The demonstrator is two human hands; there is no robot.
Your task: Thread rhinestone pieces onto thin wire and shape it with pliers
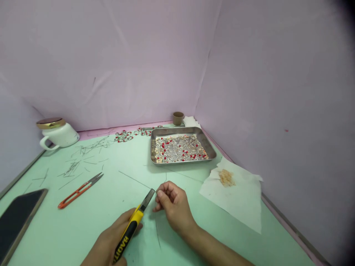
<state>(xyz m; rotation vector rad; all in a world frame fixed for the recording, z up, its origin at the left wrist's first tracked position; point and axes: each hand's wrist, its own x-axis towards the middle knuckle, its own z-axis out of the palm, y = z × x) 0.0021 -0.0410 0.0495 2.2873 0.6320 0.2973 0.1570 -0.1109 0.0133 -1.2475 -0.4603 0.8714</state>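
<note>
My left hand point(109, 236) is closed around a yellow and black utility knife point(135, 219), its metal tip pointing up and to the right. Just past that tip, my right hand point(176, 211) pinches a thin dark wire between thumb and forefinger. One thin strand point(134, 179) runs from near the knife tip to the upper left; another hangs below the right fingers. Whether these are one piece, and whether the blade touches the wire, I cannot tell. Orange thread snips point(80, 190) lie on the green tabletop, left of the knife.
A metal tray point(153, 147) of red, white and gold beads stands beyond my hands. Beaded pieces point(124, 136) and loose wire bits point(71, 168) lie at the left. A white lidded mug point(62, 137), a phone point(19, 221), a paper sheet point(244, 199) and a small brown cup point(178, 118) surround them.
</note>
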